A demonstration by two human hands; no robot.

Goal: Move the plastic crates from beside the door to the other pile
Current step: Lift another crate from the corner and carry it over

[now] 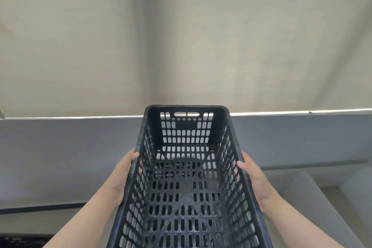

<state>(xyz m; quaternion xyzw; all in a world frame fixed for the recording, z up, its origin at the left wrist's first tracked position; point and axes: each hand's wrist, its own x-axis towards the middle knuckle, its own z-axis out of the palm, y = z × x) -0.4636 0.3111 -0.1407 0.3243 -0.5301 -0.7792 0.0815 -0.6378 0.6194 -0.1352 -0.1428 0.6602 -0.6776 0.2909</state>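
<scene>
Where the two pale walls meet, a soft corner line runs down the middle of the room. Below the walls is a thin bright strip, and under that a long grey band. A light ledge sits low on the right. At the bottom left there is a dark patch, too blurry to tell what it is.

A black plastic crate is held up in the air in front of the person, long way forward. It has slots all over its sides and floor, and nothing inside it. Its far end has a handle hole near the top. The crate touches nothing but the two hands. There is open room all around its far end and on both sides.

The left hand grips the left rim, thumb over the top edge and fingers curled around the outside, showing through the slots. The right hand grips the right rim the same way, thumb on top and fingers wrapped on the outside wall. Both hands press in on the crate from the sides.

The near end of the crate is cut off by the bottom of the view. Both arms are cut off there too. No door or pile of crates can be seen from here.
</scene>
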